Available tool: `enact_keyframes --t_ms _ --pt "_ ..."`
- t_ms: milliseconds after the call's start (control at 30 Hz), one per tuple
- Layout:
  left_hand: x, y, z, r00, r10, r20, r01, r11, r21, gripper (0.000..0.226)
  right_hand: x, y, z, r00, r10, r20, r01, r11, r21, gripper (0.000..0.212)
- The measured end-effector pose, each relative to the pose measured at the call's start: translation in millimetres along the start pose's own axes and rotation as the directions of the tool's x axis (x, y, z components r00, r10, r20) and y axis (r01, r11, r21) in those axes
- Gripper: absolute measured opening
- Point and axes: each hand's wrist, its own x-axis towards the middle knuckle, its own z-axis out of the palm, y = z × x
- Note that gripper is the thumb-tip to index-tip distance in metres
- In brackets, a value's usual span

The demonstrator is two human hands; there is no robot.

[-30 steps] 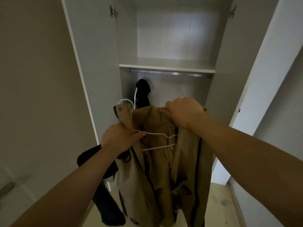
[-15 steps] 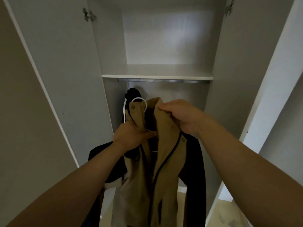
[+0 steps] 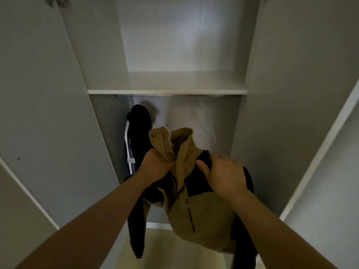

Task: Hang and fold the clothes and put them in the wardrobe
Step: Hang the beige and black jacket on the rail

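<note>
Though hanger (image 3: 169, 136) mostly hidden, tan jacket (image 3: 204, 214) in grip of left hand (image 3: 157, 166) and right hand (image 3: 225, 175) (latter blurred).

I can't see most of the hanger (image 3: 169, 135): it's buried in the tan jacket (image 3: 204, 214), only a bit of white hook shows. Blur on right hand (image 3: 223, 173) knuckles; left hand (image 3: 157, 167) fingertips hidden in fabric. Top-left hinge (image 3: 56, 0) blurred & cut by frame edge.
</note>
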Motion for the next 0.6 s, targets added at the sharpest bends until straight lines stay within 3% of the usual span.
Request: enact_keyframes --t_ms 167,267,400,533,600 --pt "76 -25 9 0.985 0.085 0.149 -0.075 0.995 -0.070 0.009 47 -1 37 0.992 -0.084 0.093 0.076 0.993 0.088 0.046" --pt "128 -46 10 0.971 0.156 0.179 -0.148 0.987 -0.060 0.024 89 -7 58 0.993 -0.082 0.082 0.076 0.994 0.072 0.042" --pt "195 -66 5 0.934 0.256 0.251 -0.248 0.967 -0.062 0.048 142 -20 91 1.000 0.024 -0.013 -0.024 1.000 -0.008 0.037" --pt "250 -102 10 0.920 0.340 0.196 -0.337 0.940 -0.052 0.037 183 -24 121 0.978 0.194 -0.079 -0.200 0.977 -0.070 0.028" --pt "264 -127 16 0.917 0.384 0.109 -0.392 0.918 0.061 0.031 197 -24 131 0.956 0.274 -0.100 -0.281 0.958 -0.059 0.021"
